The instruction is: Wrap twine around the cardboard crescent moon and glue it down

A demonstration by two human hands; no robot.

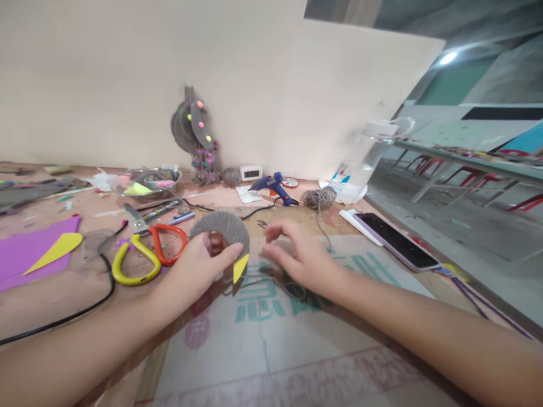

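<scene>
My left hand [214, 251] is closed around a curved, crescent-like piece wrapped in grey yarn [227, 223]. A bare yellow tip [240, 268] sticks out of the wrapping beside my thumb. To the right of it, my right hand [292, 251] hovers over the printed plastic sheet [212, 362], thumb and forefinger apart and somewhat blurred. Its lower fingers are partly hidden. A loose grey yarn strand [288, 288] loops below that hand, and more yarn trails from the grey yarn ball [319, 198] at the back.
Scissors [138, 265] with red and yellow handles lie left of my left hand, near a purple sheet [25, 254] and a black cable [112, 282]. Behind stand a blue glue gun [271, 183], a small clock [251, 172] and a yarn-wrapped ornament [186, 127]. A phone [396, 240] and bottle [356, 161] are right.
</scene>
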